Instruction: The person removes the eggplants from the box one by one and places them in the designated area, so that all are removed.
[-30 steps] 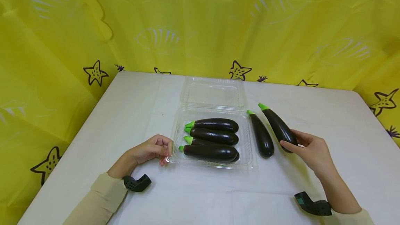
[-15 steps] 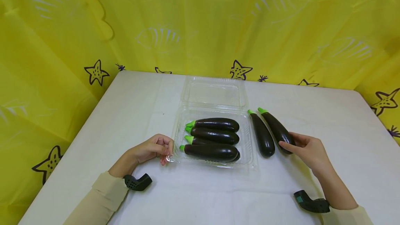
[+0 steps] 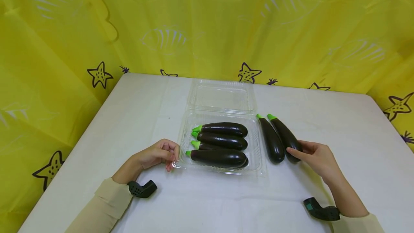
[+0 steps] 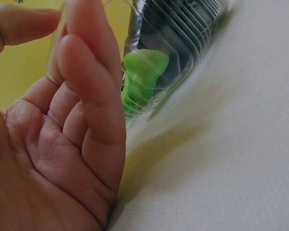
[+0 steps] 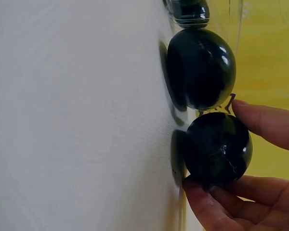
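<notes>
My left hand [image 3: 160,154] pinches the near left corner of a clear plastic clamshell container [image 3: 260,154], thumb and fingers on its rim. Several dark eggplants [image 3: 220,140] with green stems lie in it, stems to the left. Through the clear wall a green stem [image 4: 143,72] shows in the left wrist view. On the right, my right hand [image 3: 318,155] grips the thick end of an eggplant [image 3: 284,135] between thumb and fingers. Another eggplant [image 3: 271,139] lies between it and the container. In the right wrist view the round end of the held eggplant [image 5: 219,149] sits close to the table.
The container's lid [image 3: 221,95] lies folded back, away from me. A white cloth covers the table [image 3: 207,204], and a yellow patterned curtain [image 3: 207,28] hangs behind it. Each wrist wears a black device [image 3: 142,189].
My right hand has lowered the eggplant and shifted it left, so that it now lies alongside the other loose one. The left hand stays at the container's corner.
</notes>
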`<state>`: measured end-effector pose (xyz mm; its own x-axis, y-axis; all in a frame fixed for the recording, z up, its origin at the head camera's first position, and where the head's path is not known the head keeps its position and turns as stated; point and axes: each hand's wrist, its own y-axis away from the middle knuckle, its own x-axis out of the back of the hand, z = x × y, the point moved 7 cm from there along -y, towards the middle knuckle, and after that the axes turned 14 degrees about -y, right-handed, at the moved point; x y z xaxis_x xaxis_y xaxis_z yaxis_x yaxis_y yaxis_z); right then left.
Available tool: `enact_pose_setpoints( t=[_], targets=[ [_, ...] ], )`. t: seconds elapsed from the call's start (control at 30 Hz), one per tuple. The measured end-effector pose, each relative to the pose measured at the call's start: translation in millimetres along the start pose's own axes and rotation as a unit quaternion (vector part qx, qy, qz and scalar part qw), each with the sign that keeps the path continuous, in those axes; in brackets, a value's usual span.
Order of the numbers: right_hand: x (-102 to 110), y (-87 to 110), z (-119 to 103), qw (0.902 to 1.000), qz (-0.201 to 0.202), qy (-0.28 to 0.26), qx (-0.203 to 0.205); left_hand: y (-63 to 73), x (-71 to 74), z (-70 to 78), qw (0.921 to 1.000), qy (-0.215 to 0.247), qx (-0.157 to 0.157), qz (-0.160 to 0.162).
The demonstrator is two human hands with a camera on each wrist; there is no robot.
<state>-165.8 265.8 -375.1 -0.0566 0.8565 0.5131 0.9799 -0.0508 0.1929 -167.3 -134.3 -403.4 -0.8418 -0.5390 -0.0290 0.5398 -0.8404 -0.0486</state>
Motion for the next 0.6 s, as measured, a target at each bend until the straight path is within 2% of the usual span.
enact_pose_setpoints(
  t=[0.6],
  targets=[
    [-4.1,-1.8,3.3,0.9999,-0.011,-0.003,-0.008,-0.6,-0.2,0.9,1.0,-0.002,0.007,0.006]
  ],
)
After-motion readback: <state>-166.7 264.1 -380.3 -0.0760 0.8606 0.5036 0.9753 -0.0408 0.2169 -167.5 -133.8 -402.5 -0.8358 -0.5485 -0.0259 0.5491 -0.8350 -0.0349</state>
